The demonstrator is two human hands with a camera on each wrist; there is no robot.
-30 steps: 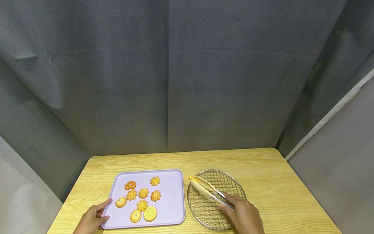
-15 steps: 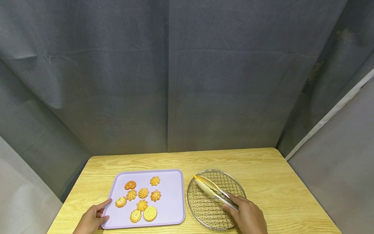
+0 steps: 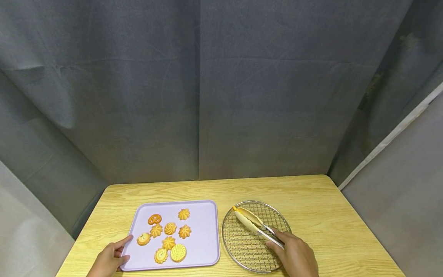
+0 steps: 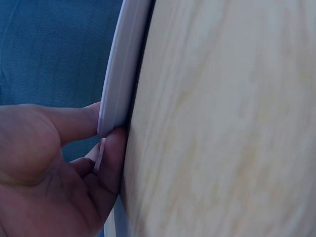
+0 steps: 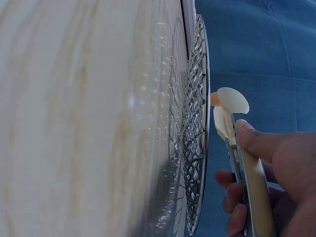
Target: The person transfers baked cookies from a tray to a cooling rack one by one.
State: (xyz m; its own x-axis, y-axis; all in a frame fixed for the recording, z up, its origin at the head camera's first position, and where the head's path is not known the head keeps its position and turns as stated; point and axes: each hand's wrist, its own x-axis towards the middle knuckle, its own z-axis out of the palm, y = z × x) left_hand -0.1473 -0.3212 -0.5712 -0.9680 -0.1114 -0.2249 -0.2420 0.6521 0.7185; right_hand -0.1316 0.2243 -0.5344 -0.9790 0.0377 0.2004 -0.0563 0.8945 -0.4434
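My left hand point(image 3: 110, 258) grips the lower left corner of the lavender tray point(image 3: 204, 250). In the left wrist view, the tray's edge point(image 4: 118, 74) passes between the thumb and fingers of that hand point(image 4: 54, 158). Several cookies lie on the tray, among them a pretzel-shaped one point(image 3: 154, 219), a round one point(image 3: 178, 252) and a swirled one point(image 3: 170, 228). My right hand point(image 3: 294, 252) holds a pair of tongs point(image 3: 250, 223) over the round wire rack point(image 3: 252, 256). Pinched at the tongs' tips is a small orange-yellow piece point(image 5: 214, 99), mostly hidden, close above the rack.
Tray and rack stand side by side on a wood-grain table point(image 3: 328, 215), with a narrow gap between them. Grey curtains point(image 3: 263, 96) hang behind the table and along both sides.
My right hand has moved the tongs and the pinched piece rightward, further over the wire rack. The left hand and the tray have stayed in place.
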